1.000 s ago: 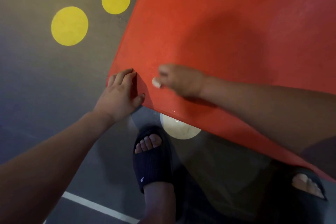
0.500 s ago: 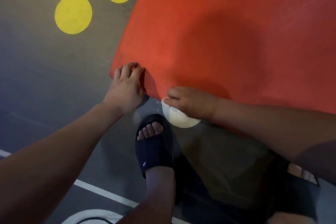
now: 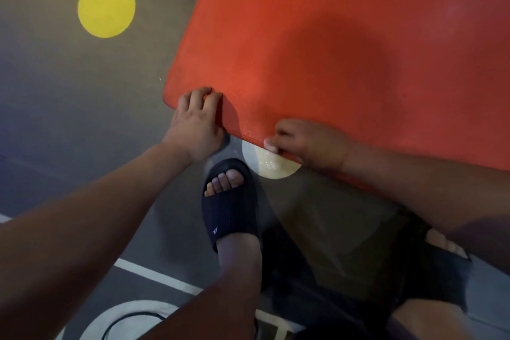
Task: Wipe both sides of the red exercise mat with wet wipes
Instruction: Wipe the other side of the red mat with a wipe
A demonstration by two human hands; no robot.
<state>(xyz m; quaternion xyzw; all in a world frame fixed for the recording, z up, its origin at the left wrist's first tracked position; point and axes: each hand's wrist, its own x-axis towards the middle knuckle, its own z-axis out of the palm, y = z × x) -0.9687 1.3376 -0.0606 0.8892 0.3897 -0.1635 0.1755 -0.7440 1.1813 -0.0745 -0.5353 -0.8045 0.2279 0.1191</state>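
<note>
While the flat red foam exercise mat lies spread on the grey gym floor beside two yellow painted dots, the person crouches at its near corner. Their left hand curls its fingers over the mat's edge, clamped on the corner. The right hand is closed on the same edge farther along, pinching a small white wet wipe against it. Judging by both grips, the step in hand is the wiping of the near edge or the lifting of it to turn the mat; the next move calls for a firm two-handed hold without dropping the wipe
</note>
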